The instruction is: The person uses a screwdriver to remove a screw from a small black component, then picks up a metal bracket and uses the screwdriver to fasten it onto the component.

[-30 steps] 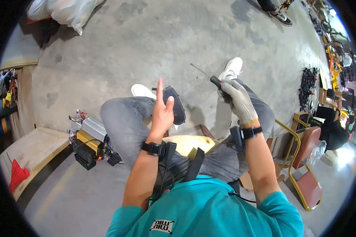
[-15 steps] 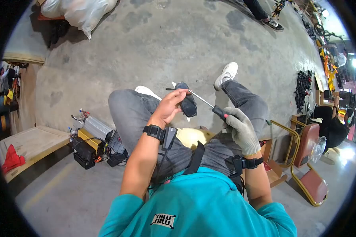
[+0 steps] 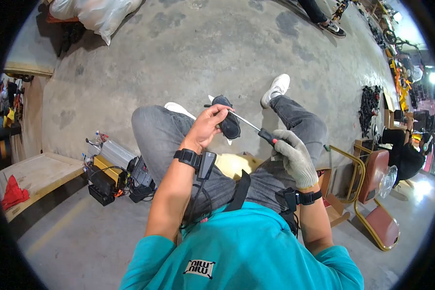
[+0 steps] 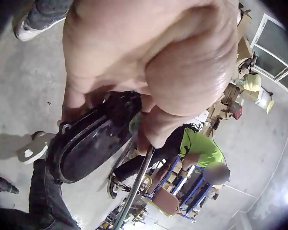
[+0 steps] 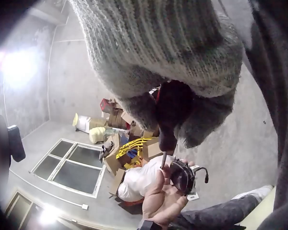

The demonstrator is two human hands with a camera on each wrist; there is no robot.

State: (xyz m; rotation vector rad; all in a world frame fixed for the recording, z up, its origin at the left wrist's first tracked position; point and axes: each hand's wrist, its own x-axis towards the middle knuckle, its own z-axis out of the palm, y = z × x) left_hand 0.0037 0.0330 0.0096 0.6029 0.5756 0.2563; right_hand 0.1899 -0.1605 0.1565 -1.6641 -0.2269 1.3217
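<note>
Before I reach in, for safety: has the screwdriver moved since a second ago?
Yes. In the head view, the screwdriver has come back toward the body, closer to the yellow seat, its tip now by the left hand.

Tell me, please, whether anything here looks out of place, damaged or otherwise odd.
Two oddities: the right hand wears a knitted glove while the left hand is bare, and wires straggle loosely around boxy units beside the left leg. No spill or breakage shows.
</note>
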